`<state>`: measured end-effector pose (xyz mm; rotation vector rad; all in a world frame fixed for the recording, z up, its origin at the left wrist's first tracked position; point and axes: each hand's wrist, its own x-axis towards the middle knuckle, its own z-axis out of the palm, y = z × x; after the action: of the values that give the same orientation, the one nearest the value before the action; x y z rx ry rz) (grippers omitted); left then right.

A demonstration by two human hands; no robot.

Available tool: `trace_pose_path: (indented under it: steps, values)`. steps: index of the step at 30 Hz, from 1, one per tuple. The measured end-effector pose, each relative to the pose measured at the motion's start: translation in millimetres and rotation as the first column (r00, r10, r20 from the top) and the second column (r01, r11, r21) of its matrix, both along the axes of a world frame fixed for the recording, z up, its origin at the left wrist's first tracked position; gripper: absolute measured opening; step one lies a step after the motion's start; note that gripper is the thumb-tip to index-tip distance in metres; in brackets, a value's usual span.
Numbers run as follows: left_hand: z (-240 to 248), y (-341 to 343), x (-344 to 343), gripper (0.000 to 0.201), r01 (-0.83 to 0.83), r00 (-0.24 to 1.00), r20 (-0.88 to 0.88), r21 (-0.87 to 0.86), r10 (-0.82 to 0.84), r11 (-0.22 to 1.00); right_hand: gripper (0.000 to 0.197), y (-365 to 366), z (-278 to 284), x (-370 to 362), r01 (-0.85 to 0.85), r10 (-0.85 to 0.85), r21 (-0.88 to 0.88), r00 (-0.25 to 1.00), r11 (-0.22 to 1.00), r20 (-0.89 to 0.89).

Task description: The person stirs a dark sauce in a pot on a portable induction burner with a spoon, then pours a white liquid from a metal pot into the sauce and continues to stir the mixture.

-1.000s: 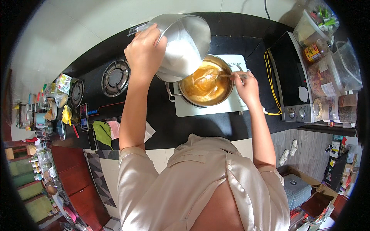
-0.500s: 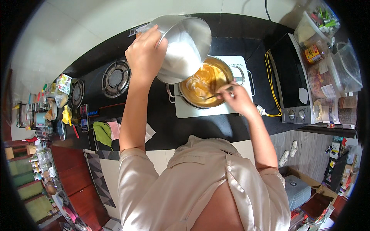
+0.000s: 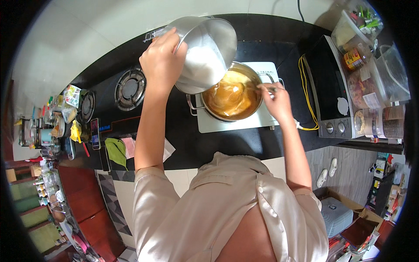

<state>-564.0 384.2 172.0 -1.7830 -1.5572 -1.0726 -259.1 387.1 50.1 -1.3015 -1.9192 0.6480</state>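
My left hand [image 3: 163, 56] grips the rim of a deep stainless-steel bowl [image 3: 225, 37], raised and tipped to the right. White liquid [image 3: 203, 65] lies in its lower side, at the lip over the cooking pot. Beneath it, a steel pot [image 3: 247, 70] with side handles stands on a white portable cooktop [image 3: 207, 126]. The pot holds an orange-brown mixture [image 3: 235, 100] streaked with white swirls. At the pot's right rim, my right hand [image 3: 279, 104] is closed round the handle of a metal stirring utensil [image 3: 271, 90]. The mixture hides the utensil's head, so its kind is unclear.
Gas burners [image 3: 131, 88] are set into the black counter at left, near a phone [image 3: 95, 133] and a green cloth [image 3: 116, 152]. To the right are a yellow cable [image 3: 308, 109] and a microwave [image 3: 331, 87] with containers [image 3: 364, 87] beyond it.
My right hand has moved slightly up and right, carrying the utensil from the pot's lower middle to its right side. The white streaks are more swirled in. The bowl stays tipped.
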Motion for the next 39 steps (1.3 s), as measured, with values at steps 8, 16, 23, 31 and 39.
trace_pose_path:
  steps: [8,16,23,31,39]
  values:
    - [-2.3,-3.0,-5.1,0.018,-0.04,0.999,0.015,-0.062,0.041,0.997,0.015,-14.0,8.0,8.0,-0.116,0.115,-0.086,0.993,0.99,-0.013]
    - [-1.4,-2.2,-3.7,0.015,-0.045,0.999,0.008,-0.106,0.046,0.993,0.016,-12.4,-11.5,-35.9,-0.209,0.154,-0.242,0.962,0.947,-0.226]
    - [-2.3,-4.5,-3.0,0.02,-0.038,0.999,0.004,-0.079,0.039,0.996,0.015,7.4,2.6,-8.3,0.0,0.0,-0.007,1.0,1.0,0.026]
    - [-1.6,0.7,1.1,0.029,-0.01,1.0,-0.013,-0.013,0.01,1.0,0.015,6.4,-18.6,-64.4,-0.172,0.169,-0.008,0.973,0.985,-0.156]
    - [-3.0,-7.0,-3.5,0.011,-0.048,0.999,-0.005,-0.083,0.048,0.995,0.014,-7.7,11.1,1.9,-0.204,0.208,-0.092,0.978,0.975,0.033]
